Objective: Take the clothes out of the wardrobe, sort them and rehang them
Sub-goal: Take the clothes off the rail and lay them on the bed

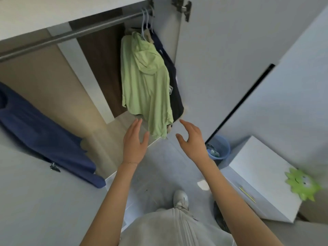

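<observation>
A light green hooded jacket (pixel 145 82) hangs on a pale hanger (pixel 144 18) at the right end of the wardrobe rail (pixel 71 35). Behind it hang dark navy clothes (pixel 174 86). A blue garment (pixel 44 135) drapes over the left door or panel. My left hand (pixel 134 141) is open, fingers spread, just below and left of the green jacket's hem, apart from it. My right hand (pixel 192 137) is open too, curved, to the right of the hem, holding nothing.
The open wardrobe door (pixel 230 59) stands to the right. A blue bin (pixel 219 148) sits on the floor beside a white cabinet (pixel 260 176) with a green plush toy (pixel 301 185) on it. My shoe (pixel 181 198) is on the grey floor.
</observation>
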`<state>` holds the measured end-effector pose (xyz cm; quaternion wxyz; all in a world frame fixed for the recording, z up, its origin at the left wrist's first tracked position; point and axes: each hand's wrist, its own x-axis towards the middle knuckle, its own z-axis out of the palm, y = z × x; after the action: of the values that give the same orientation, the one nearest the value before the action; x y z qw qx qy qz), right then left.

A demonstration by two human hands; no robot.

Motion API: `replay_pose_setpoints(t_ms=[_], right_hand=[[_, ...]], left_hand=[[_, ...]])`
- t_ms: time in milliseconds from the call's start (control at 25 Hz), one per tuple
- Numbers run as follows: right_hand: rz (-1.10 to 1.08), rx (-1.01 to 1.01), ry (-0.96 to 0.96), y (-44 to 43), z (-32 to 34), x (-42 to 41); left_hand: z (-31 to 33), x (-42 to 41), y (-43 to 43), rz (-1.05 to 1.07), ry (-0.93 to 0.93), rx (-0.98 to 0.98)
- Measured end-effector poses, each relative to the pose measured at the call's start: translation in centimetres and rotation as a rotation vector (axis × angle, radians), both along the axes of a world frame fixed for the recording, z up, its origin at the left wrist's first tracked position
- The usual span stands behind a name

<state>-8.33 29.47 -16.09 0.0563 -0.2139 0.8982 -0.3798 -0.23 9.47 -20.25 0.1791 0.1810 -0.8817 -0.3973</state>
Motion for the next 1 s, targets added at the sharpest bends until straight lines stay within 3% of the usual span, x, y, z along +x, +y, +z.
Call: replay_pose_setpoints(t_ms=[640, 1000], right_hand=[[0.360, -0.003, -0.004, -15.1, -0.6, -25.4], [0.360, 0.126, -0.063, -21.1, -0.6, -32.3]], left_hand=[[0.0, -15.2, -9.3, 0.447, 0.010, -0.010], [0.6, -18.1, -11.9, 0.570, -0.019, 0.024]])
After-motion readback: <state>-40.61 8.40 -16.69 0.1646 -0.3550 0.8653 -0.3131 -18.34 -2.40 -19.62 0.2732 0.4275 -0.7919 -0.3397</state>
